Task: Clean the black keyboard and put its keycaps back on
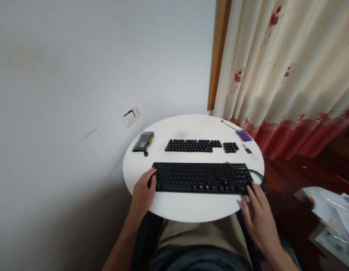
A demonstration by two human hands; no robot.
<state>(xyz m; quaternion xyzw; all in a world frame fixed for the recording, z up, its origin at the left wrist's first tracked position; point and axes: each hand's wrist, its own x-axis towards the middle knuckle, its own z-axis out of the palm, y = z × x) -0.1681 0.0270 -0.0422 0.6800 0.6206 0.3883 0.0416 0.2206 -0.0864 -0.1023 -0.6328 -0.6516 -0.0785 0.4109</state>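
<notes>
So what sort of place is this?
Probably a room in someone's home, judging by the long, red-patterned curtain, the dark reddish floor and the small round white table.

place: home room | floral curtain [276,56] | wall socket [129,119] | wooden floor [288,171] | round table [188,207]

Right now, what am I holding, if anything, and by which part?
Your left hand seems to hold the black keyboard by its left end; your right hand, open, is at its near right corner.

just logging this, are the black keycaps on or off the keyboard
Mostly off: black keycaps lie in two groups beyond the keyboard; whether all are off, I cannot tell.
</notes>
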